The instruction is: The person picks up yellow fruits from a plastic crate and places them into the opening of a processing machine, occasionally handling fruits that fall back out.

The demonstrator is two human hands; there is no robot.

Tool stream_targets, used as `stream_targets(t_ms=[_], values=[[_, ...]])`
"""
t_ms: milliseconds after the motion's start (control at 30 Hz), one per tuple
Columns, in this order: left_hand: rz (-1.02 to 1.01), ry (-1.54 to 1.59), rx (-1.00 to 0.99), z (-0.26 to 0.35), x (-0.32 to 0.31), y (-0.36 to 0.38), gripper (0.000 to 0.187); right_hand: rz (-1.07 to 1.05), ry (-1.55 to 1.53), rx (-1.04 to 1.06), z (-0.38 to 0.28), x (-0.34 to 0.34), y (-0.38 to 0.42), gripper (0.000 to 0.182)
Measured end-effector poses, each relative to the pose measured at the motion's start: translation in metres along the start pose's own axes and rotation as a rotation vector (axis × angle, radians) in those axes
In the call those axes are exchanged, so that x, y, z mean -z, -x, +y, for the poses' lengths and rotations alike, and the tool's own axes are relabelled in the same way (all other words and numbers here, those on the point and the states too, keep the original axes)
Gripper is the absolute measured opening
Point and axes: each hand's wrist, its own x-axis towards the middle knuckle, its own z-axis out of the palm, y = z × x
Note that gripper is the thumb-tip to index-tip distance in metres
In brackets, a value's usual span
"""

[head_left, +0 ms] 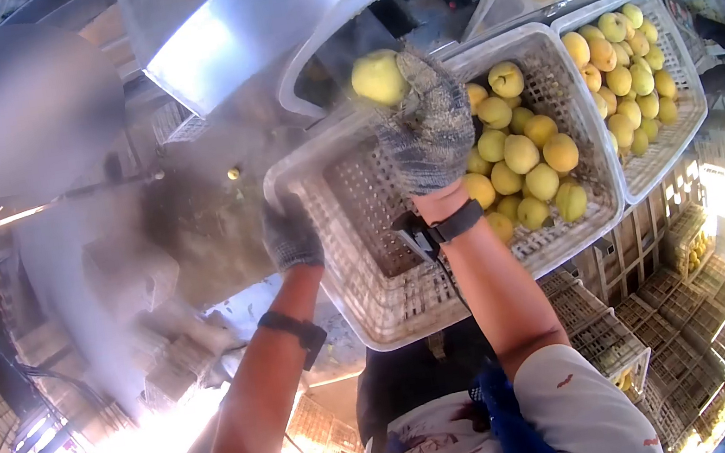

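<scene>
My right hand, in a grey knit glove, is raised over a white plastic crate and grips a yellow-green fruit near a rounded opening in a metal chute. My left hand, also gloved, holds the crate's near left rim. Several yellow fruits lie piled at the crate's far right side; its left part is bare lattice.
A second white crate full of yellow fruit sits to the right, touching the first. Stacks of empty lattice crates stand at lower right. A person's blurred head is at upper left. Bright glare covers the lower left floor.
</scene>
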Motion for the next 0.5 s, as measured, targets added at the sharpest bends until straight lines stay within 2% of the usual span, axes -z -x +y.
stream_targets(t_ms=[100,133,167,333,500], values=[[0.027,-0.002,-0.038,-0.011,-0.008,-0.007,0.062,-0.025,0.096,0.050,0.004,-0.003,-0.004,0.055],[-0.003,0.020,-0.003,-0.012,-0.008,-0.008,0.050,-0.026,0.095,0.051,0.005,-0.003,-0.004,0.055],[-0.034,0.043,0.032,-0.012,-0.008,-0.008,0.046,-0.026,0.098,0.055,0.006,-0.002,-0.004,0.055],[-0.054,0.055,0.088,0.007,0.002,-0.001,0.048,-0.112,0.217,0.089,0.003,0.012,-0.005,0.055],[-0.049,-0.006,0.087,0.017,0.006,0.000,0.051,-0.033,0.227,0.129,0.009,-0.004,-0.010,0.057]])
